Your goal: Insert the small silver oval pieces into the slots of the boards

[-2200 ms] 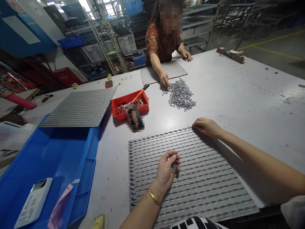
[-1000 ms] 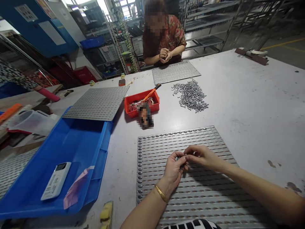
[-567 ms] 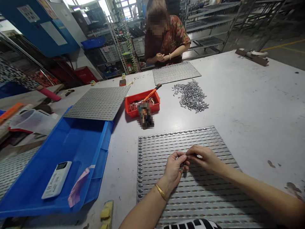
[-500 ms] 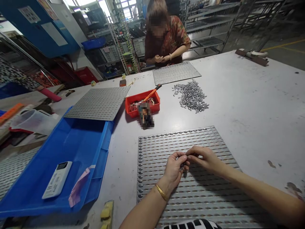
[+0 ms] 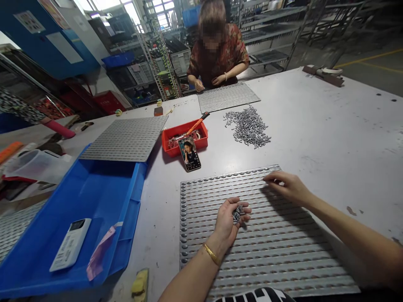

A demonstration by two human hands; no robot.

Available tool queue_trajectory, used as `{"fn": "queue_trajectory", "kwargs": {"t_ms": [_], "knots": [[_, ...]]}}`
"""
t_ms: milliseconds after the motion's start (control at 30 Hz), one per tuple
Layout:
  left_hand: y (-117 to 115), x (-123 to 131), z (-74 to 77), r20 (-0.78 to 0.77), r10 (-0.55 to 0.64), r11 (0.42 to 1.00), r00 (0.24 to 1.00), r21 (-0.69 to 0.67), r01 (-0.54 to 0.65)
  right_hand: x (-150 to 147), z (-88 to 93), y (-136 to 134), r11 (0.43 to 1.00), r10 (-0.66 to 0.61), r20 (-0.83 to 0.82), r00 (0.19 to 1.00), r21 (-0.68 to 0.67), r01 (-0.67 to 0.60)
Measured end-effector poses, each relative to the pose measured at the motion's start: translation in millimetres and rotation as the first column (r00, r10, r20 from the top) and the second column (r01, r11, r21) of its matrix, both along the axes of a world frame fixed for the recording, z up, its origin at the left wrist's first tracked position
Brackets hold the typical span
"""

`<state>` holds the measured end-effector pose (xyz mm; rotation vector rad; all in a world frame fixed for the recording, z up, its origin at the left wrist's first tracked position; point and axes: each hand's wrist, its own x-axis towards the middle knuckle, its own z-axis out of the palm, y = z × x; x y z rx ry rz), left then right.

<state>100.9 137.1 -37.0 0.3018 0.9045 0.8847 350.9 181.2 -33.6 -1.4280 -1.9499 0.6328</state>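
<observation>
A grey board (image 5: 270, 256) with many rows of slots lies in front of me. Dark oval pieces line its left column (image 5: 183, 222) and its far row. My left hand (image 5: 226, 222) is cupped palm up over the middle of the board, holding a cluster of small grey spindle-shaped pieces (image 5: 237, 214). Farther right, my right hand (image 5: 289, 188) is just above the board's upper right part, thumb and fingertips pinched together. Whatever may be between those fingertips is too small to make out. A loose pile of similar grey pieces (image 5: 251, 128) lies on the table beyond the board.
A phone (image 5: 190, 155) leans on a red bin (image 5: 170, 152) of small parts. At left stands a blue crate (image 5: 134, 218), with another slotted board (image 5: 126, 138) across its far end. Across the table, a person (image 5: 218, 54) works at a similar board (image 5: 229, 97).
My right hand has moved away from my left, to the right and farther up the board. My left fingers have opened out, showing the pieces in the palm. The person opposite has parted their hands.
</observation>
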Motion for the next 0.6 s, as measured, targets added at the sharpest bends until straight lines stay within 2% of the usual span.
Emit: {"fn": "queue_trajectory", "kwargs": {"t_ms": [100, 200, 300, 433, 533, 600], "knots": [[-1, 0, 0.8, 0.009, -0.015, 1.000, 1.000, -0.018, 0.015, 33, -5.6, 15, 0.997, -0.064, 0.084, 0.994, 0.053, 0.060], [2, -2, 0.1, 0.029, -0.025, 0.998, 0.999, -0.064, 0.027, 53, -9.5, 26, 0.993, -0.099, 0.120, 0.988, 0.071, 0.091], [8, -7, 3.8, 0.081, -0.023, 0.988, 0.996, -0.149, 0.035, 61, -11.7, 33, 0.991, -0.119, 0.129, 0.984, 0.079, 0.110], [16, -15, 21.3, 0.183, 0.000, 0.975, 0.983, -0.219, 0.041, 64, -12.7, 38, 0.991, -0.116, 0.144, 0.983, 0.083, 0.104], [16, -17, 32.4, 0.207, 0.070, 0.975, 0.976, -0.221, -0.023, 67, -12.5, 39, 0.991, -0.111, 0.153, 0.982, 0.089, 0.098], [13, -16, 33.9, 0.197, 0.102, 0.969, 0.975, -0.240, -0.053, 68, -12.4, 39, 0.991, -0.108, 0.160, 0.981, 0.090, 0.094]]}}
